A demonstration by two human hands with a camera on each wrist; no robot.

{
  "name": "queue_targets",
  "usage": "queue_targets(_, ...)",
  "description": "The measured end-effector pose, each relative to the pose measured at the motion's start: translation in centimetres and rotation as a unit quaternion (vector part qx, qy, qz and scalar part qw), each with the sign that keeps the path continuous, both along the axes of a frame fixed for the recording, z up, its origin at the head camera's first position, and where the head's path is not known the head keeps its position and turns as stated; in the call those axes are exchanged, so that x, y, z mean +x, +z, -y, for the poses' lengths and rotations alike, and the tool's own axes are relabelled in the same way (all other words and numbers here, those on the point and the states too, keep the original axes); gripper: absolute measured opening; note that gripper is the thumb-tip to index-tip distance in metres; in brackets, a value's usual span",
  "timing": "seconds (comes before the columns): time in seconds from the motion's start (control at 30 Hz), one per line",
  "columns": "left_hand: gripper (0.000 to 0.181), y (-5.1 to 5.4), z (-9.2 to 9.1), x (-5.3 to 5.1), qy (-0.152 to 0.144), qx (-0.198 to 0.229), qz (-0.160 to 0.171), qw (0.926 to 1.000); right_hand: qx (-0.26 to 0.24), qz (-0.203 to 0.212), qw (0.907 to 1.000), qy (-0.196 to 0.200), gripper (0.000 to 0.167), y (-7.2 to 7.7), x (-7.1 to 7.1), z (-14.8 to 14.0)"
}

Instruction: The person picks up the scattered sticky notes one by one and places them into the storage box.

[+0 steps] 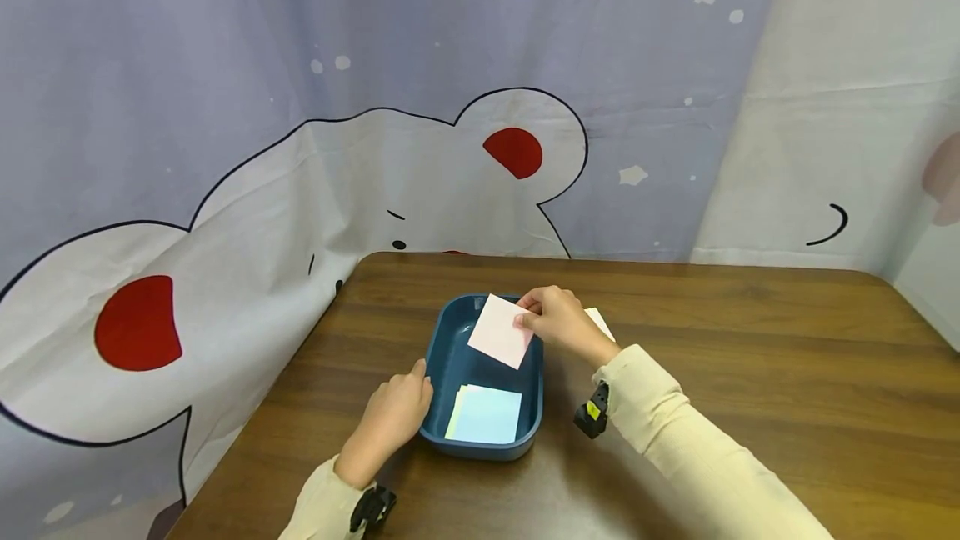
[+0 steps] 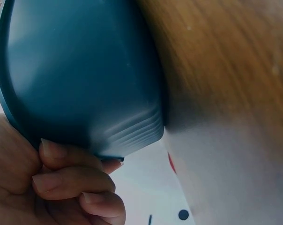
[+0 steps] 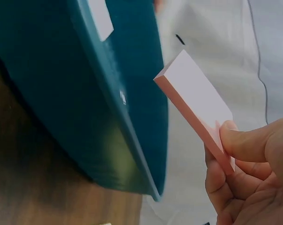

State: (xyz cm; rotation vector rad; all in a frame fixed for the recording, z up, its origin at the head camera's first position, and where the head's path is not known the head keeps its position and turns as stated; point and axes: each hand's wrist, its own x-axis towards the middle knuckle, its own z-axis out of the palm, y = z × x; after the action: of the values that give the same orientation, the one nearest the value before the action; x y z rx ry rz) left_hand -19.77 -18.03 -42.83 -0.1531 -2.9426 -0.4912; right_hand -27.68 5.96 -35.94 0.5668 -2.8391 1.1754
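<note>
A blue plastic bin stands on the table. My left hand is at its left rim; in the left wrist view the curled fingers lie against the bin's outer wall, the thumb hidden. My right hand pinches a pale pink sticky-note pad at one edge, above the far part of the bin. From the right wrist view the pad shows its thickness, with the thumb on its face and fingers behind. Inside the bin's near end lies a light blue pad over a pale yellow one.
A cream-coloured pad lies on the wooden table, partly hidden behind the right wrist. A printed curtain hangs behind the table's far edge. Black wrist devices are strapped on both sleeves.
</note>
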Motion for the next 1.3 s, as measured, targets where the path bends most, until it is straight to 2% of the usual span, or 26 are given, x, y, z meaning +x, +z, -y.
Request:
queue_targets(0.33, 0.037, 0.0, 0.1, -0.1, 0.002, 0.0, 0.001, 1.0, 0.027, -0.027, 0.9992, -0.013, 0.013, -1.8, -0.7, 1.8)
queue_targets(0.57, 0.037, -0.1, 0.1, 0.0, 0.002, 0.001, 0.002, 1.0, 0.034, -0.019, 0.999, -0.023, 0.01, -2.8, -1.0, 2.2)
queue_targets(0.8, 0.038, -0.2, 0.1, -0.1, 0.001, 0.002, 0.004, 1.0, 0.06, -0.034, 0.9975, -0.012, 0.01, -3.5, -1.2, 2.9)
queue_targets(1.1, 0.038, -0.1, 0.1, -0.1, 0.003, 0.004, 0.01, 0.9999, 0.097, -0.022, 0.9949, 0.015, 0.006, -3.9, -0.6, 3.5)
queue_targets(1.3, 0.037, -0.1, 0.1, -0.1, 0.003, 0.003, 0.008, 1.0, 0.107, -0.022, 0.9939, 0.012, 0.004, -4.3, -0.7, 3.4)
